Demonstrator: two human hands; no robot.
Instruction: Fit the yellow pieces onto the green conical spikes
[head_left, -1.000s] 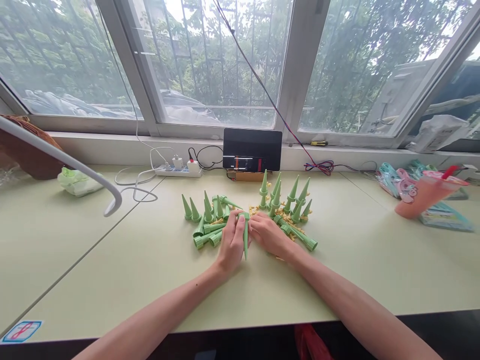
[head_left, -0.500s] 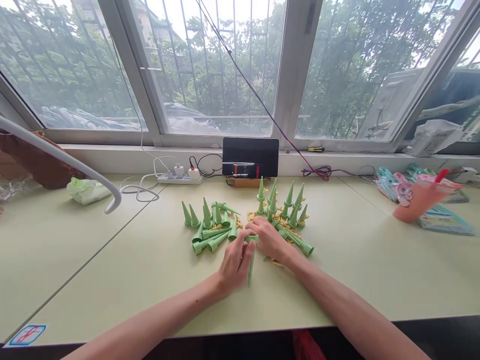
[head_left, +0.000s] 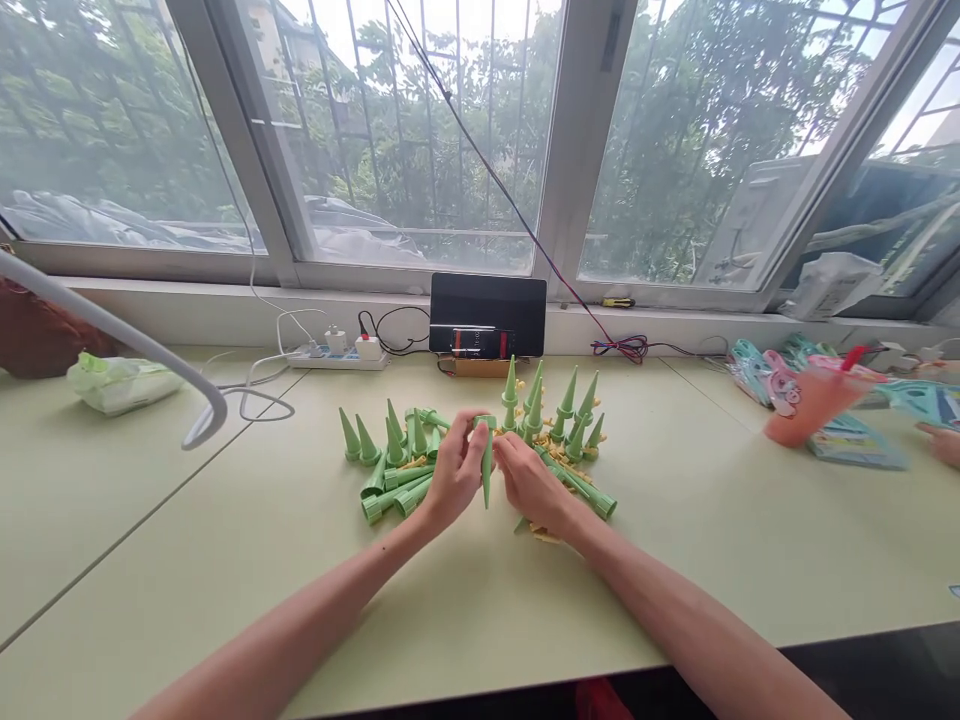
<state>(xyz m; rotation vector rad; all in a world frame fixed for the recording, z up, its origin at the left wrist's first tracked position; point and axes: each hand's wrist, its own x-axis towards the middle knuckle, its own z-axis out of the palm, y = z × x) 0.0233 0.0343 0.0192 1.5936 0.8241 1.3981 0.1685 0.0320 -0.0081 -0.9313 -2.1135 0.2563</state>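
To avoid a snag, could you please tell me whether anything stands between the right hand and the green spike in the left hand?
Nothing visible does. The right hand is close beside the green spike that the left hand holds point-down; whether it touches the spike is unclear.

The green cones (head_left: 396, 442) look like smooth, faintly shiny plastic with ribbed collars, the small yellow pieces (head_left: 545, 535) like plastic too, on a smooth, satin-finished desk (head_left: 480, 620), behind which a glossy black screen (head_left: 487, 300) stands above matt brown cardboard (head_left: 481, 369)
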